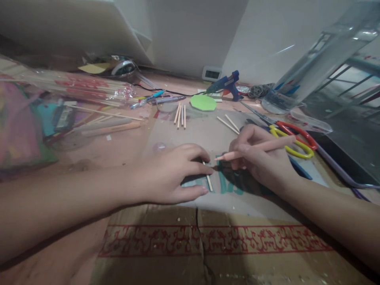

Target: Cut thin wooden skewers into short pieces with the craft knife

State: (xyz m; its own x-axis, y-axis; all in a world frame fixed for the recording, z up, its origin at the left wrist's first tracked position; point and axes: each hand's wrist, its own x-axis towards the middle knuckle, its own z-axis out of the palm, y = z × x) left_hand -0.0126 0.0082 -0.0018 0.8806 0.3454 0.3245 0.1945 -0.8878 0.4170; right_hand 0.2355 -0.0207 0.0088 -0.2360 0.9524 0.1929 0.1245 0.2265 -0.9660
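My left hand lies palm down with its fingers spread over a short wooden stick. The index fingertip crosses the stick and seems to press on it; the stick's upper part is partly hidden. In my right hand is a peach-coloured pen, pinched between thumb and fingers, its tip pointing left close to the stick. Both hands rest above a pale sheet with green marks. Beyond them lie several cut sticks, and two more sticks sit near my right knuckles.
Scissors with red and yellow handles lie beside my right hand, near a phone. A green paper octagon, a blue glue gun and a clear bottle stand farther back. Bagged sticks are at left.
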